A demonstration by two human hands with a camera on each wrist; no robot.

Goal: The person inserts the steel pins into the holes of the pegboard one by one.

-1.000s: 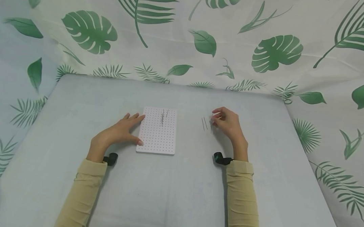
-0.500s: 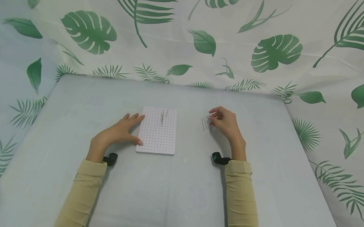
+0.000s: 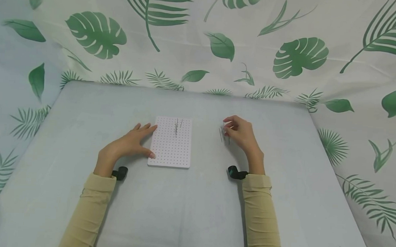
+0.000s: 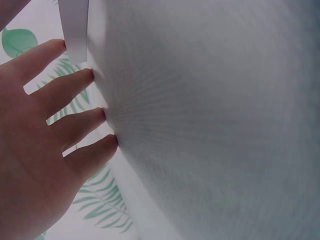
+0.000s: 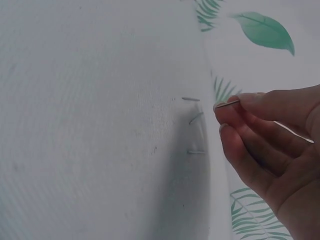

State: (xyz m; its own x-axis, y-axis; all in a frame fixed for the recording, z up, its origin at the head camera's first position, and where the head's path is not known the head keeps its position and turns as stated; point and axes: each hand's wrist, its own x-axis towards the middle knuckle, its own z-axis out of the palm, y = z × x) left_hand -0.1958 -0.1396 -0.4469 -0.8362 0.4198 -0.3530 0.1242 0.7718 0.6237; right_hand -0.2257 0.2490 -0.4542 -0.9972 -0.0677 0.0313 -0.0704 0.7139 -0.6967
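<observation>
Pinching a slender metal pin (image 5: 228,104) between thumb and fingertip, my right hand (image 3: 244,133) holds it over the pale table (image 3: 201,201), well apart from the white pegboard (image 3: 170,153) on its left. Three loose metal pins (image 5: 196,152) lie on the table by this hand, spaced side by side and pointing roughly near to far.

My left hand (image 3: 126,142) grasps nothing: its fingers are spread and straight at the pegboard's left side, the thumb touching the left edge close to the near corner, a fingertip touching it toward the far corner. Several upright pins (image 3: 176,128) stand in holes in the board's far half, too crowded for me to count.

Beige sleeves (image 3: 88,211) cover my forearms, and a small black camera (image 3: 120,172) sits at each wrist. Past the table's far edge hangs white cloth (image 3: 184,51) printed with green leaves.
</observation>
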